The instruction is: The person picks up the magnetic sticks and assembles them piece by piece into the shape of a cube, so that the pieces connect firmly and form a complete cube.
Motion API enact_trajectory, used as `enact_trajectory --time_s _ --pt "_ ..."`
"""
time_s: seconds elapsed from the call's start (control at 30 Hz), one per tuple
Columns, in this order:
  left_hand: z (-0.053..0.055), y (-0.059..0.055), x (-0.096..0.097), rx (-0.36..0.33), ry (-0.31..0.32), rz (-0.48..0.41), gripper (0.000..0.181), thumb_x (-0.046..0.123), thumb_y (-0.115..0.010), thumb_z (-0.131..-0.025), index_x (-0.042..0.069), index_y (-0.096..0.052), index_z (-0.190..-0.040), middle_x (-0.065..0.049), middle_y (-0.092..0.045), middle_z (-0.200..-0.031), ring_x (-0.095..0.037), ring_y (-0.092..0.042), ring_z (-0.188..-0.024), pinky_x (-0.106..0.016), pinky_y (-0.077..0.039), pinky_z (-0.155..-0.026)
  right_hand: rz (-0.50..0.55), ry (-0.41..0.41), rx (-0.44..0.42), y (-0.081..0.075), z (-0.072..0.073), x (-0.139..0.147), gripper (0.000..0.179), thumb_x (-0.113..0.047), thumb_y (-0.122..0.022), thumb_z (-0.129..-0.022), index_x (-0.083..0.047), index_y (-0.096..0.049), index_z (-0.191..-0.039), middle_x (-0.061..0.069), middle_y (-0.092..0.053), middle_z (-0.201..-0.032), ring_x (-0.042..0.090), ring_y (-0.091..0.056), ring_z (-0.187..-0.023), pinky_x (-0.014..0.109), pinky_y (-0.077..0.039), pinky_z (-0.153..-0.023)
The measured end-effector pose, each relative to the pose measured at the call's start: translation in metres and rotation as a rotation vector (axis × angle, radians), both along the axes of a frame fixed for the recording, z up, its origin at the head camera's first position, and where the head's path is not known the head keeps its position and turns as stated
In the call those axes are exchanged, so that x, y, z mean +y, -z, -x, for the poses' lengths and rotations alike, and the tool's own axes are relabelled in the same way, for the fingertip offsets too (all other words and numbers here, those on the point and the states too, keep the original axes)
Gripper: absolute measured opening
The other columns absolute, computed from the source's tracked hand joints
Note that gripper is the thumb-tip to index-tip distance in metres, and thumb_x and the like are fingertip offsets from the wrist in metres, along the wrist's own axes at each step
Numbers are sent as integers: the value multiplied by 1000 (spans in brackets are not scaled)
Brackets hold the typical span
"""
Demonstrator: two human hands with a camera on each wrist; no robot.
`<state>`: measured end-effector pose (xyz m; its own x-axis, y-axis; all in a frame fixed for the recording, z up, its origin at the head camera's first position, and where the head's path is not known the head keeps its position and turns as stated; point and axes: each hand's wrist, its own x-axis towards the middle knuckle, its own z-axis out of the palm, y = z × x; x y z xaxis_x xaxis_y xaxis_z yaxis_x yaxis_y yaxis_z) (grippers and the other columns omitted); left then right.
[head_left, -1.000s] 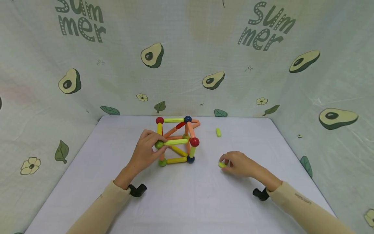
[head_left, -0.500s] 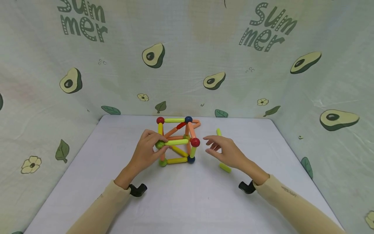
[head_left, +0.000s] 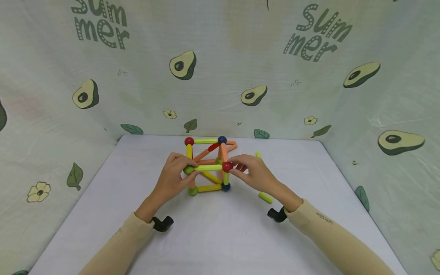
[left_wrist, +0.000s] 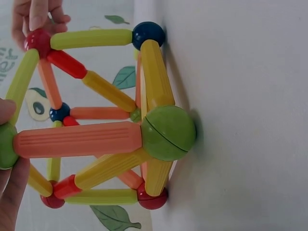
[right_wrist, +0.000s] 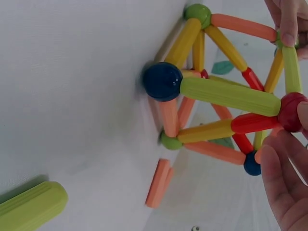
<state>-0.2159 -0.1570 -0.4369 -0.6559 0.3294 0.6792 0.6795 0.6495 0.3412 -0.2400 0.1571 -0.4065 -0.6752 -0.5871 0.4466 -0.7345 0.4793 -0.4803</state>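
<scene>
A cube-like frame of magnetic rods and balls stands on the white table. My left hand (head_left: 173, 173) pinches the green ball (head_left: 188, 170) at its upper front left corner. Thumb and fingers of my right hand (head_left: 254, 172) hold the red ball (head_left: 227, 167) at the upper front right corner. A lime rod (head_left: 208, 167) spans these two balls. Beneath the red ball, another lime rod (right_wrist: 231, 96) runs down to a dark blue ball (right_wrist: 162, 81). On the left side, a salmon rod (left_wrist: 79, 139) joins the held green ball to a lower green ball (left_wrist: 168, 132). Diagonal rods cross the frame's sides.
One loose lime rod (head_left: 265, 198) lies below my right forearm; a second lime rod (head_left: 258, 154) lies behind that hand, partly hidden. Loose salmon rods (right_wrist: 158, 185) rest behind the frame. A printed cloth (head_left: 220, 76) hangs behind the white table (head_left: 220, 236).
My right hand let go of the loose lime rod, moved left and away from me, and took hold of the red ball, which shifted slightly left. The left hand kept its grip.
</scene>
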Motion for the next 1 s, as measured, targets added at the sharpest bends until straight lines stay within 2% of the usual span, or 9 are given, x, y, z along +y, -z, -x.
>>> enact_trajectory --time_s 0.23,0.4,0.5,0.67,0.83,1.0 --pt "3 3 3 -4 -14 -1 31 15 -92 -85 11 -74 -110 -3 -75 -105 -25 -52 -110 -41 -46 -94 -27 36 27 -2 2 3 34 -13 -79 -98 -8 -72 -131 3 -76 -118 13 -71 -92 33 -63 -79" --pt "3 4 2 -20 -8 1 34 18 -92 -86 13 -73 -114 -1 -75 -111 -25 -52 -113 -43 -47 -95 -108 90 -28 -1 -5 21 40 -17 -79 -98 -10 -69 -136 4 -75 -114 13 -71 -91 35 -63 -80" --pt "2 3 -1 -30 3 -1 36 17 -91 -86 13 -73 -116 -1 -74 -116 -26 -53 -116 -45 -47 -99 -187 126 -80 8 -10 41 38 -17 -79 -97 -11 -70 -134 3 -75 -111 11 -69 -89 34 -62 -79" --pt "1 2 -5 -28 17 3 38 11 -91 -86 13 -73 -119 -2 -72 -122 -27 -53 -121 -48 -46 -104 -278 152 -178 27 -18 74 31 -11 -78 -97 -6 -72 -127 8 -75 -109 16 -68 -87 30 -58 -74" --pt "-1 5 -10 -18 25 17 40 10 -89 -87 15 -74 -124 -2 -71 -127 -27 -52 -121 -47 -46 -102 -313 147 -256 45 -27 95 26 -10 -80 -95 -4 -73 -120 4 -73 -100 9 -62 -78 25 -53 -68" --pt "-3 6 -12 -26 33 24 44 10 -87 -89 16 -73 -130 -1 -69 -132 -23 -52 -117 -38 -49 -92 -332 120 -274 56 -34 104 26 -7 -82 -92 -6 -73 -117 -1 -69 -94 1 -55 -73 23 -51 -66"
